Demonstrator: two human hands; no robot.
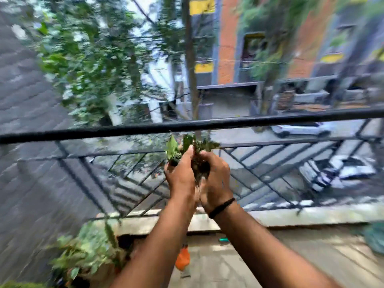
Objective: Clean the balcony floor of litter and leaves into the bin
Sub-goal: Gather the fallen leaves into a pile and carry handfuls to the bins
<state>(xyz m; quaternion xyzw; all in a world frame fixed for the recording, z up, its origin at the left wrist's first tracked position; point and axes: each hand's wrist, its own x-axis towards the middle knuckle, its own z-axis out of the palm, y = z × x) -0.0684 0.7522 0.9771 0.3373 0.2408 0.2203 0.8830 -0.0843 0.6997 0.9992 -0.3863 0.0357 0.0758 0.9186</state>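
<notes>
My left hand [180, 175] and my right hand [215, 179] are raised together in front of the balcony railing, cupped round a clump of green leaves and dark debris [190, 147]. The leaves stick out above my fingers, just below the top rail. A black band circles my right wrist. No bin is visible in this blurred head view.
A black metal railing [124, 129] with diagonal bars runs across the view above a low concrete kerb [291, 215]. A potted plant [87, 252] stands at the lower left. An orange object [182, 259] and a small teal item [223, 239] lie on the tiled floor [259, 265]. Green material [374, 238] sits at the right edge.
</notes>
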